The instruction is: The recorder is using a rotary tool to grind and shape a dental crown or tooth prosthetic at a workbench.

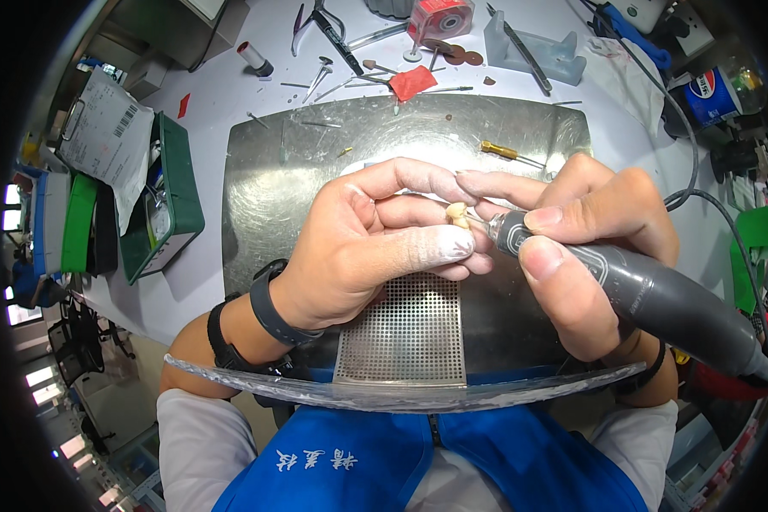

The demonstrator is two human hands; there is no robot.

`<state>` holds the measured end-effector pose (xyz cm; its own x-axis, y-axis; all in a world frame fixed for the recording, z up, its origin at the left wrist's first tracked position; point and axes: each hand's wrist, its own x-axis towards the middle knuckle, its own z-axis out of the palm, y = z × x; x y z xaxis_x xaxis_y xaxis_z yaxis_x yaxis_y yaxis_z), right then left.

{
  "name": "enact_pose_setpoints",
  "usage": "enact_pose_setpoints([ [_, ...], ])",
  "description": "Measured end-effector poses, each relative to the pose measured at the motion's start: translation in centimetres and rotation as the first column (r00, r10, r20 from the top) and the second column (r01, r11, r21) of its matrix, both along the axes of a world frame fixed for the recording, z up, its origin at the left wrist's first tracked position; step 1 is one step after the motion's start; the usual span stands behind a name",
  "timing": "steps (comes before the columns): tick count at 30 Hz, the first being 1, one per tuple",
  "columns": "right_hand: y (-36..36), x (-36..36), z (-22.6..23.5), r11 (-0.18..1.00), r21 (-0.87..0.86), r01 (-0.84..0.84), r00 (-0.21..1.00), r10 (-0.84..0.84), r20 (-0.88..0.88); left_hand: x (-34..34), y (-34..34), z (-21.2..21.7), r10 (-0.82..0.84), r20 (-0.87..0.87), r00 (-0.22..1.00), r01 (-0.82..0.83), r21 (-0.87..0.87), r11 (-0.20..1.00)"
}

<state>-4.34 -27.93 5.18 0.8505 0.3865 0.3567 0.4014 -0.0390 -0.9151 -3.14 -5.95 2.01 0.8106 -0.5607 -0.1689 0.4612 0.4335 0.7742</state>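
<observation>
White tabletop [209, 90] bears a green bin [179, 166] of pale items [157, 213]; hands [341, 243] hold a cream piece [458, 214] and a handpiece [666, 299].

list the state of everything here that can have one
Left hand, pinching cream piece, thumb dusted white
Right hand, gripping handpiece
Cream piece, held
Handpiece, bit at the piece; running or not, cannot tell
Green bin, open-topped, things inside
Black wristbands, worn on both wrists
Yellow-handled tool, lying on metal sheet

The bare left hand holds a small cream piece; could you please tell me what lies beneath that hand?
Beneath the bare left hand, a silver perforated metal panel and a shiny grey metal plate partly show. Whatever that hand covers cannot be seen.
</observation>
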Motion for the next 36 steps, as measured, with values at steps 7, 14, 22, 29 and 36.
enact_pose_setpoints([
  [7, 0.2, 0.6, -0.8, 0.999, -0.043, -0.028, 0.998, 0.031, 0.058, -0.2, -0.1, 0.1, 0.031, 0.003, 1.0, -0.031, 0.057, 0.998],
  [14, 1.0, 0.8, -1.2, 0.996, 0.092, -0.017, 0.997, 0.009, 0.081, -0.2, -0.2, 0.3, 0.049, -0.006, 0.999, -0.048, 0.085, 0.995],
  [22, 0.8, 1.0, -1.0, 0.999, 0.04, -0.026, 0.996, 0.022, 0.081, -0.2, -0.3, 0.4, 0.056, -0.005, 0.998, -0.056, 0.096, 0.994],
  [29, 0.8, 1.0, -1.2, 0.996, 0.071, -0.057, 0.996, 0.052, 0.068, -0.2, -0.2, 0.2, 0.051, 0.018, 0.999, -0.052, 0.104, 0.993],
  [36, 0.7, 1.0, -1.2, 0.995, 0.071, -0.064, 0.996, 0.059, 0.064, -0.3, -0.2, 0.5, 0.049, 0.007, 0.999, -0.05, 0.103, 0.993],
])
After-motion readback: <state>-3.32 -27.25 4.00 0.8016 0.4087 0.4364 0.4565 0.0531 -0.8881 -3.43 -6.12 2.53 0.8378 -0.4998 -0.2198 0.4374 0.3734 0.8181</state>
